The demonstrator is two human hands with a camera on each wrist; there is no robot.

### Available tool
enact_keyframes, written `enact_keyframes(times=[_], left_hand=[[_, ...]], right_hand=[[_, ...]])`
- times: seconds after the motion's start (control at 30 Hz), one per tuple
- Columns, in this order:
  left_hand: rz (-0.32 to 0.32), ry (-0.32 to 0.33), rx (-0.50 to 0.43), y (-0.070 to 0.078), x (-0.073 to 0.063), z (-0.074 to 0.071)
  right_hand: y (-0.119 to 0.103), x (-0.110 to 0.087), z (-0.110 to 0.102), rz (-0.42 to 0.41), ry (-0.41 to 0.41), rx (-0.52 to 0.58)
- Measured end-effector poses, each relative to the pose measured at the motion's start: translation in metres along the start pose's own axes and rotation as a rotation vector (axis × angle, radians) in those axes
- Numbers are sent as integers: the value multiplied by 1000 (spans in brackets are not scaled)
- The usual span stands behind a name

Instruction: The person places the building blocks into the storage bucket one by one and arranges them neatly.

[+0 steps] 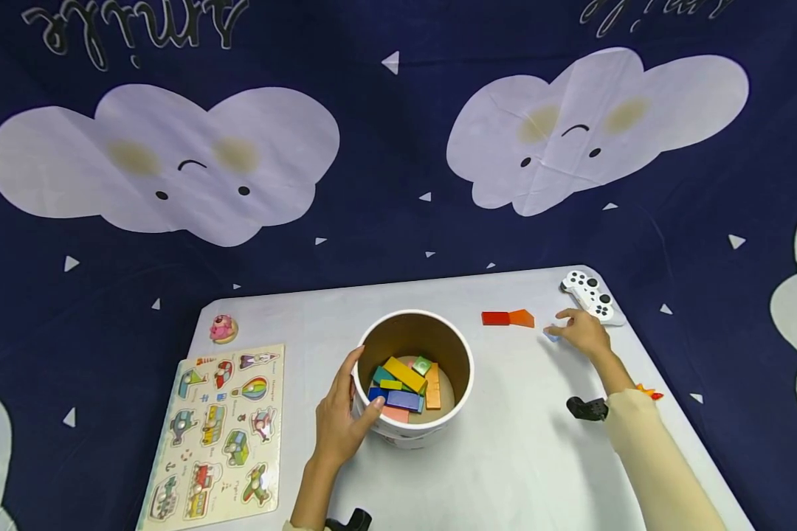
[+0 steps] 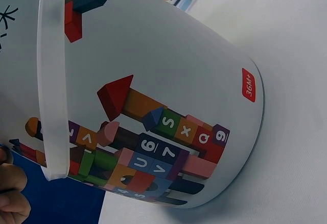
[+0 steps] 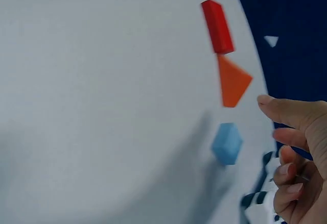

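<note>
A round white bucket (image 1: 466,369) stands on the table with several coloured wooden blocks (image 1: 404,375) inside. My left hand (image 1: 340,413) holds its left side at the rim; in the left wrist view the bucket's printed wall (image 2: 153,55) fills most of the frame. My right hand (image 1: 581,333) hovers over a light blue block (image 3: 227,143), thumb and index finger apart, with a gap to the block in the right wrist view. Beside it lie an orange block (image 3: 233,80) with a slanted side and a red rectangular block (image 3: 218,26), end to end.
A white game controller (image 1: 589,293) lies at the back right corner, just beyond my right hand. A wooden picture puzzle board (image 1: 272,435) is on the left, with a pink figurine (image 1: 223,329) behind it. A small orange-red item (image 1: 649,392) shows near the right edge.
</note>
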State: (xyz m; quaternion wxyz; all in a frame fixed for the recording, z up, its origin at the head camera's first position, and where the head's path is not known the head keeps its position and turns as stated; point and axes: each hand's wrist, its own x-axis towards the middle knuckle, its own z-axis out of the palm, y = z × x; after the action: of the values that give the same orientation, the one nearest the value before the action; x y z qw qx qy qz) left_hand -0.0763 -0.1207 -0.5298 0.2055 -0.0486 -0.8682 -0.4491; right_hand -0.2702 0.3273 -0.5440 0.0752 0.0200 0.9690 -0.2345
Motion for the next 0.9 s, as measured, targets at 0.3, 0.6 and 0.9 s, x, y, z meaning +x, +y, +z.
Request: enact_keyframes(times=[0.3,0.6,0.9], left_hand=[[2,-4,1,-1,-1,0],[3,-2,2,-1,0,0],[5,-7,3,0,1,-1]], right_hand=[[13,0,20,99,3,-8],[15,0,35,137,60,-16],[11,-3,44,124,118,-7]])
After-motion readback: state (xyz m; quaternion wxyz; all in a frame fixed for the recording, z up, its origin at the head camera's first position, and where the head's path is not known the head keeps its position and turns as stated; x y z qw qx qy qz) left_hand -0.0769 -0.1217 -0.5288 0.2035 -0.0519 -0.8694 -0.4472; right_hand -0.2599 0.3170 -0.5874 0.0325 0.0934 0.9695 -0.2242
